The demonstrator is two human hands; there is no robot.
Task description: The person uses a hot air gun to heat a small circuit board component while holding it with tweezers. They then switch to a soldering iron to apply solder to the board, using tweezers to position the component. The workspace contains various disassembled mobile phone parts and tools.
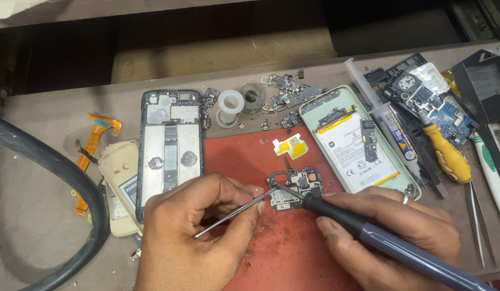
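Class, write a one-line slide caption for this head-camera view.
Left hand with tweezers and right hand with soldering iron meet on a phone circuit board over a red mat.

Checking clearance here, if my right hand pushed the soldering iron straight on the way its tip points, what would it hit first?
The right hand aims the soldering iron up and left. Its tip already sits at the small circuit board, close to the tweezers held by the left hand, so the board probably comes first; depth is unclear.

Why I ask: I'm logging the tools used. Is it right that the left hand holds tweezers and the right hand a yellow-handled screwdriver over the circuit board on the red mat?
Not quite. The head view shows the right hand holding a dark blue soldering iron; the yellow-handled screwdriver lies unused on the bench. The left hand does hold tweezers over the circuit board on the red mat.
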